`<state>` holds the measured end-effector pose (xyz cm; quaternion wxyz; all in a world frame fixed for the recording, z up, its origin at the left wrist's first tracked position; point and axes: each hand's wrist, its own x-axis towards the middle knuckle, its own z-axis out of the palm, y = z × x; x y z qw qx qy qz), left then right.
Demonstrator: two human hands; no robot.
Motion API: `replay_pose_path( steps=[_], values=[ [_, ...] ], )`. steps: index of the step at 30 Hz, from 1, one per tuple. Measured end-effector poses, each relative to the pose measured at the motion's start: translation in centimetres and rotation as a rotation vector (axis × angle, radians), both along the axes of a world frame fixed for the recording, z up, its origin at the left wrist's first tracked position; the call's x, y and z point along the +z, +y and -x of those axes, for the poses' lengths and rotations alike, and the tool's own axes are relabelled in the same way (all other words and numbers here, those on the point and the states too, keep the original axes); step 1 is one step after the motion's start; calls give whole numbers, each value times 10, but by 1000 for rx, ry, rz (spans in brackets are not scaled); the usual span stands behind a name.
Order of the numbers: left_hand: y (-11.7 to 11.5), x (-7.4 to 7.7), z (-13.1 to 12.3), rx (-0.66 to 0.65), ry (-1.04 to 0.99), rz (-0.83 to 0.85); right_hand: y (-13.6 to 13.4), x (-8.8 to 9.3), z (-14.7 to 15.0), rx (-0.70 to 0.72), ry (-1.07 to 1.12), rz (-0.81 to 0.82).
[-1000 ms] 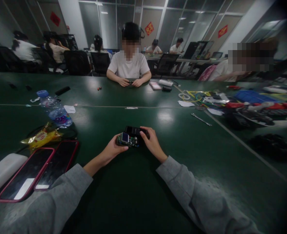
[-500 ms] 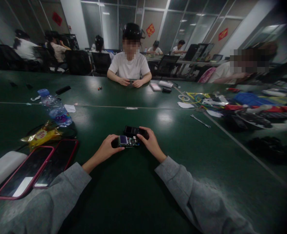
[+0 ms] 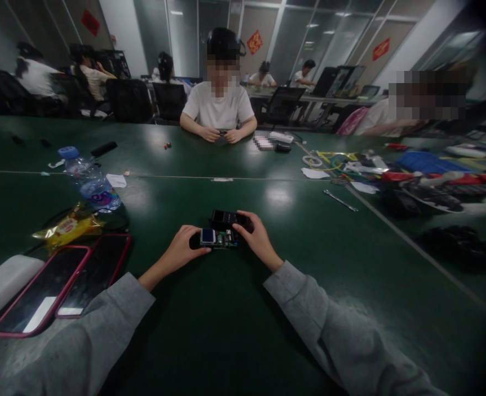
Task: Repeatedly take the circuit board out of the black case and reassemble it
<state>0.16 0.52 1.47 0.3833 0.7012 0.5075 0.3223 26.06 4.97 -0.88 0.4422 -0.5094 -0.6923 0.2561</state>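
Observation:
Between thumb and fingers of my left hand (image 3: 184, 243) is the left end of a small circuit board (image 3: 222, 238) with a little square screen (image 3: 208, 236). My right hand (image 3: 256, 234) grips the right part of a black plastic casing (image 3: 223, 218), which lies just behind the board and has a rectangular opening at its left. The right thumb lies over the casing's near side, close to the board's right end; whether it touches the board I cannot tell. Both pieces are low over the green table (image 3: 210, 330).
Two red-edged phones (image 3: 40, 291), a white power bank (image 3: 7, 286), a yellow snack packet (image 3: 67, 226) and a water bottle (image 3: 92, 181) are at left. A wrench (image 3: 341, 201) and tangled cables (image 3: 333, 165) lie at right. A person (image 3: 218, 104) sits opposite, holding a small dark object.
The whole view has shifted slightly, with the far scene a little higher. The screen's glare has changed, as if the board tilted a bit. Both hands keep their holds.

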Motion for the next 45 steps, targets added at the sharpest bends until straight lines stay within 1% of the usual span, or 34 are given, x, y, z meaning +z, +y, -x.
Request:
replay_pose_path(
  steps=[5, 11, 14, 17, 19, 22, 26, 30, 34, 36, 41, 45],
  values=[
    [2, -2, 1, -6, 24, -50, 1, 0, -1, 10, 2, -21],
    [2, 0, 1, 31, -30, 9, -1, 3, 0, 53, -40, -41],
    [1, 0, 0, 39, -65, 10, -2, 2, 0, 75, -63, -43],
    [1, 0, 0, 54, -63, -1, -1, -1, 0, 63, -63, -36],
    [1, 0, 0, 56, -48, -13, 0, -4, 0, 31, -31, -40],
    [1, 0, 1, 48, -25, -18, 2, -5, 0, -22, 79, -50],
    [0, -1, 2, 45, -40, -4, -2, 1, 3, -24, 191, -40],
    [2, -6, 2, 48, -20, -35, -11, 14, 7, 45, 176, -68],
    [5, -13, 3, 66, 37, -92, -18, 28, 9, 203, 70, -88],
    [6, -17, 3, 81, 51, -111, -21, 33, 10, 261, 17, -89],
    [10, -23, 4, 109, 26, -84, -25, 36, 11, 336, -54, -101],
    [11, -25, 4, 114, 10, -91, -27, 33, 12, 342, -68, -115]
  ],
)
